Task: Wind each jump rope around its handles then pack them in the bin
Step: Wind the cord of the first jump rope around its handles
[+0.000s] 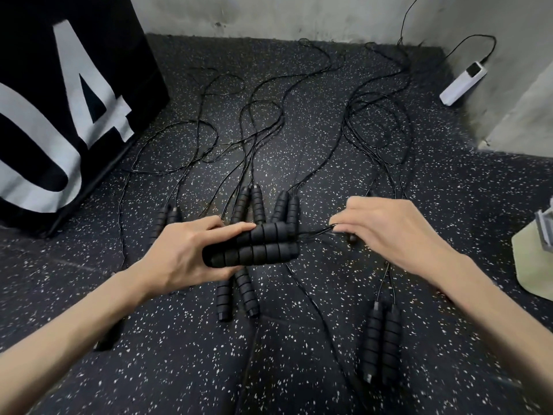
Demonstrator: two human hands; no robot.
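The left hand [191, 253] grips a pair of black ribbed foam jump-rope handles [257, 247], held side by side and level above the dark speckled rubber floor [299, 369]. The right hand [392, 232] pinches the thin black cord [317, 233] where it leaves the handle ends (fingertips curled under, hidden). More ribbed handle pairs [381, 339] lie on the floor, their cords trailing in loose loops toward the wall. A white oblong power strip [462, 83] lies far right.
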